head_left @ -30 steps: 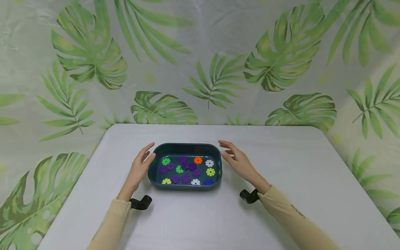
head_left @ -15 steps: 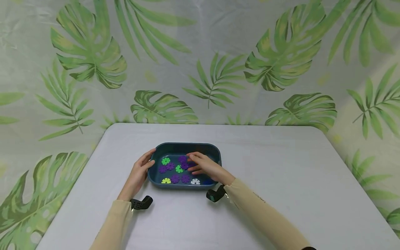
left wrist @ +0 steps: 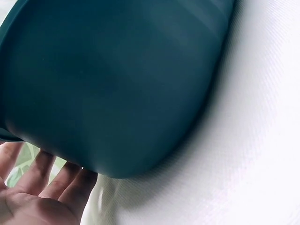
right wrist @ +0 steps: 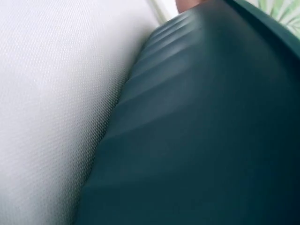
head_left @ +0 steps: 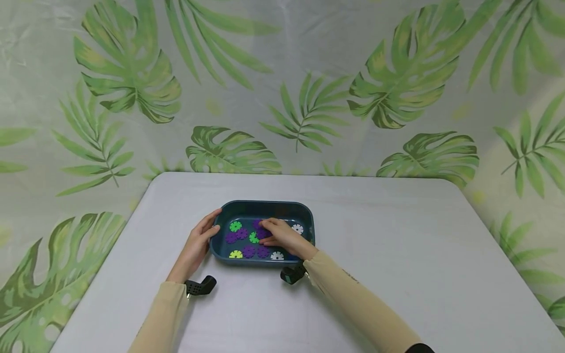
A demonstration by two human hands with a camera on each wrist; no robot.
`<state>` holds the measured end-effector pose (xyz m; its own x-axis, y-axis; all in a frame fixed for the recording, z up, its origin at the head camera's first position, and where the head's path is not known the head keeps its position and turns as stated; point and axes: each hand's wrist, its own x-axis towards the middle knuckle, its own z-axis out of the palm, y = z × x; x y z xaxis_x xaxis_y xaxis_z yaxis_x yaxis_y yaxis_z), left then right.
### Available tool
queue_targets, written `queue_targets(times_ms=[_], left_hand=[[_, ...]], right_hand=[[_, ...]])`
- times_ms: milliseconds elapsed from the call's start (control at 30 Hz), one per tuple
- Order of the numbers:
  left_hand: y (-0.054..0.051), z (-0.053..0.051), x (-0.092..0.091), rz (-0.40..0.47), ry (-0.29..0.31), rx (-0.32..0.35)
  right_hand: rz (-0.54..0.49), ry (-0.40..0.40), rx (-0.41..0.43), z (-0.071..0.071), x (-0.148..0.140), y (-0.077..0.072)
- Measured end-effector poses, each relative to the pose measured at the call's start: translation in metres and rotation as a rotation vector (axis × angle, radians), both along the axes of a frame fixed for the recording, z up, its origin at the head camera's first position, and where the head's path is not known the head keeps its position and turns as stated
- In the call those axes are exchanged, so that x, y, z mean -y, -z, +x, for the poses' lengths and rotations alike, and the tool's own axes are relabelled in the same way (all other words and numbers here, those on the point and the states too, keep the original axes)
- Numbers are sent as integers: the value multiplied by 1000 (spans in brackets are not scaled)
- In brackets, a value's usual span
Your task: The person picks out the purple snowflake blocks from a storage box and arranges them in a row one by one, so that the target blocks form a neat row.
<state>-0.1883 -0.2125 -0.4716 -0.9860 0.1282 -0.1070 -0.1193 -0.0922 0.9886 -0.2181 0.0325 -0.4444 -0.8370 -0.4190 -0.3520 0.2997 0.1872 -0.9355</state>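
Observation:
A dark blue-green plastic box (head_left: 260,264) stands on the table, with flat notched snowflake discs inside. My left hand (head_left: 194,245) rests against the box's left end, and in the left wrist view its fingers (left wrist: 65,180) touch the outer wall. Over the right half of the box reaches my right hand (head_left: 284,238), fingertips among overlapping purple discs (head_left: 261,234). Whether it pinches one is unclear. Beside those fingers lies a green disc (head_left: 253,237). The right wrist view shows mostly the box's ribbed outer wall (right wrist: 187,126).
More discs lie on the box floor: a green one (head_left: 235,226), a yellow one (head_left: 236,254), a white one (head_left: 277,256) and another white disc (head_left: 297,229) near the right wall. White cloth covers the table (head_left: 388,235). A leaf-patterned curtain (head_left: 318,63) hangs behind.
My right hand has come from outside the box's right end, leftward into the box, to the purple discs. My left hand has moved in to touch the left end.

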Motion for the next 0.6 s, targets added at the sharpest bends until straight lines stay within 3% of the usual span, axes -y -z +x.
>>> queue_targets(times_ms=[167, 367, 600], left_hand=[[1, 0, -1, -5, -4, -4], [3, 0, -1, -3, -3, -29], [4, 0, -2, -3, -2, -36]], right_hand=[[37, 10, -26, 0, 1, 2], [106, -17, -112, 2, 3, 2], [97, -53, -159, 2, 6, 4]])
